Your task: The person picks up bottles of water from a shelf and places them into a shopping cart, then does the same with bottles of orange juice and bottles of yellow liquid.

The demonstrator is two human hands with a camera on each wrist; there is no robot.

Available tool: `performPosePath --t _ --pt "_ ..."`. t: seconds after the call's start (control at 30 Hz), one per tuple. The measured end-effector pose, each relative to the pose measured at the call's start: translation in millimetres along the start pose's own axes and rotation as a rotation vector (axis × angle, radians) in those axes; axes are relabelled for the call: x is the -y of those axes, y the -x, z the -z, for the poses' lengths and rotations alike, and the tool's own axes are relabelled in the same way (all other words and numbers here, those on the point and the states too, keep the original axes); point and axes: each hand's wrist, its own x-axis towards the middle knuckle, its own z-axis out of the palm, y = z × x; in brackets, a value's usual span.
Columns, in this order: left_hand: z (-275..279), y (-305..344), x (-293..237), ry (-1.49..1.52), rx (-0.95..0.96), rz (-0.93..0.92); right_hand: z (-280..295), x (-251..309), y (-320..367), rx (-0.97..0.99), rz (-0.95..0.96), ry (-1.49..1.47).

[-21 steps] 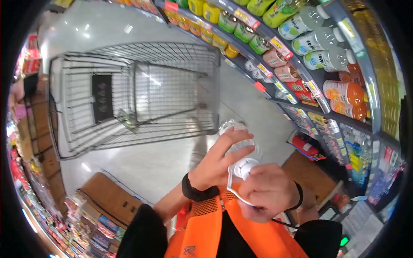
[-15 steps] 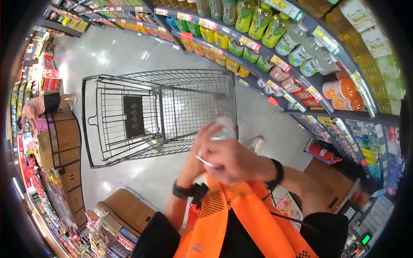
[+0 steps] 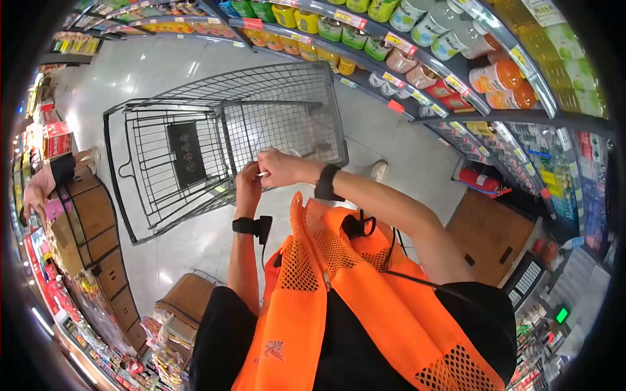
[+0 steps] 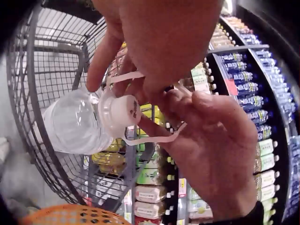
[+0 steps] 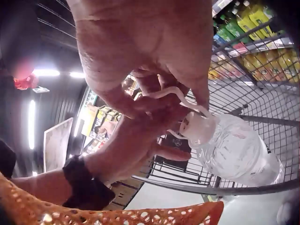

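A clear bottle [image 4: 75,123] with a white cap [image 4: 125,110] and a white loop handle [image 4: 150,139] lies tilted beneath my hands. My left hand [image 4: 159,42] and right hand [image 4: 211,145] meet at the handle, with fingers of both curled about it. In the right wrist view, the handle [image 5: 180,95] bends between my right hand [image 5: 145,51] and left hand [image 5: 133,145], beside the cap [image 5: 198,129]. The head view shows my left hand [image 3: 248,190] touching my right hand [image 3: 280,168]; the bottle is mostly hidden there.
A wire shopping cart [image 3: 280,117] stands just beyond my hands. Drink shelves [image 3: 391,85] curve along the right, above a red extinguisher [image 3: 479,179]. Brown boxes [image 3: 98,225] line the left, near another person [image 3: 42,189]. A wooden-topped stand [image 3: 489,234] is at the right.
Both hands have moved left and away from my body, toward the cart. The bottle, plainly visible in the earliest head view, is now mostly hidden there behind my hands.
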Motion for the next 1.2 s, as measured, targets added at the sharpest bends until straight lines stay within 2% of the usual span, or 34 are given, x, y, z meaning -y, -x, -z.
performPosePath --t 0.03,0.13,0.17,0.27,0.3,0.37,0.5,0.53,0.57,0.6,0.67,0.77,0.87,0.9,1.0,1.03,1.07,1.13,1.2 --pt "-2.8 2.9 6.4 -0.081 -0.087 -0.122 -6.8 -3.0 -4.5 0.020 0.002 0.032" --pt "-8.8 10.4 21.8 -0.154 -0.099 -0.062 -26.7 -26.9 -7.8 0.120 -0.003 0.056" --pt "-14.1 7.5 26.8 -0.191 -0.050 0.011 -25.8 -31.9 -5.7 0.231 -0.117 0.065" --pt "-28.6 10.8 48.3 -0.181 -0.164 0.007 -20.0 -55.4 20.6 0.177 -0.137 -0.017" --pt "-25.1 9.8 52.4 -0.183 -0.171 -0.007 -2.6 -51.7 25.3 0.237 -0.306 -0.113" --pt "-19.0 16.5 69.2 -0.225 -0.137 -0.003 9.6 -89.0 47.1 0.128 -0.256 -0.161" --pt "-10.8 26.1 62.0 -0.283 -0.109 -0.056 72.0 -97.3 131.8 -0.023 -0.524 -0.407" --pt "-12.4 25.9 68.8 -0.316 -0.116 -0.086 79.4 -107.7 155.4 -0.085 -0.560 -0.431" --pt "-17.1 26.3 77.7 -0.276 -0.146 -0.031 83.6 -116.7 180.3 -0.147 -0.600 -0.456" --pt "-14.0 25.4 71.8 -0.355 -0.112 -0.024 89.2 -118.9 203.4 -0.191 -0.693 -0.480" --pt "-17.5 24.2 59.5 -0.388 -0.159 -0.029 94.2 -118.4 245.2 -0.273 -0.875 -0.531" --pt "-22.0 18.9 77.6 -0.308 -0.229 -0.108 79.8 -146.6 299.1 -0.347 -0.879 -0.555" --pt "-28.2 16.5 76.3 -0.097 -0.067 0.166 63.7 -159.4 338.2 -0.368 -0.950 -0.514" --pt "-34.5 14.0 59.1 -0.097 -0.106 0.125 58.8 -160.2 347.5 -0.372 -0.944 -0.418" --pt "-40.8 5.4 72.7 -0.048 -0.229 0.266 51.5 -174.3 375.2 -0.279 -0.969 -0.413" --pt "-33.0 1.2 69.8 0.038 -0.309 0.212 53.1 -175.6 381.1 -0.286 -0.968 -0.427" --pt "-24.1 -2.6 93.3 -0.010 -0.298 0.218 54.0 -176.5 387.0 -0.292 -0.968 -0.442" --pt "5.0 -8.7 75.5 -0.014 -0.305 0.211 55.1 -171.9 392.4 -0.317 -0.983 -0.445" --pt "37.0 -17.1 95.9 -0.070 -0.286 0.231 64.1 -165.5 392.4 -0.368 -1.003 -0.411"
